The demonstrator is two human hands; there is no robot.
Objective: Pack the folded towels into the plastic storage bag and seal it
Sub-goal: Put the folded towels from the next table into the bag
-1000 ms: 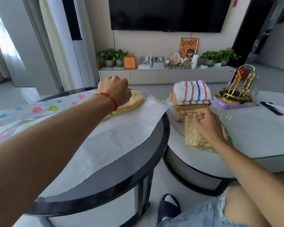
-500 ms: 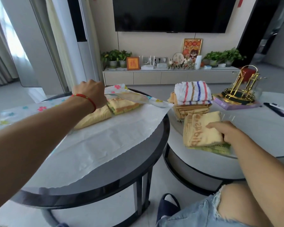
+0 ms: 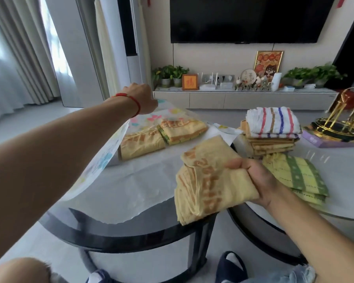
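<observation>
1. The right hand (image 3: 260, 180) grips a folded yellow towel (image 3: 211, 180) with orange lettering, thumb on top and fingers curled beneath, holding it in the air over the gap between the two surfaces.
2. The left hand (image 3: 143, 99), with a red bracelet (image 3: 131, 100) at the wrist, reaches forward and pinches the upper layer of the plastic storage bag (image 3: 108, 158), lifting it so the mouth gapes toward the person. The fingertips themselves are hidden behind the hand.
3. The bag is clear with coloured flower prints; its lower layer lies flat on white paper (image 3: 131, 186) spread over the dark round surface (image 3: 143, 233).
4. Inside the bag lie two folded yellow towels side by side, touching: one plainer (image 3: 141, 145) on the left, one with orange lettering and a green edge (image 3: 184, 129) on the right.
5. On the white round surface (image 3: 345, 160) to the right, just beside the right hand, rests a folded green-and-yellow checked towel (image 3: 294, 174).
6. Behind it stands a stack of folded yellow towels (image 3: 272, 144) topped by a white towel with red, blue and brown stripes (image 3: 274, 122).
7. Further right on that surface sit a gold metal rack (image 3: 343, 123) and a flat purple box (image 3: 323, 140) under it.
8. Against the far wall stands a low cabinet (image 3: 243, 99) with potted plants (image 3: 170, 75) and small ornaments, and a dark television (image 3: 249, 19) hangs above.
9. Dark slippers (image 3: 231, 264) show on the floor below the surfaces.
</observation>
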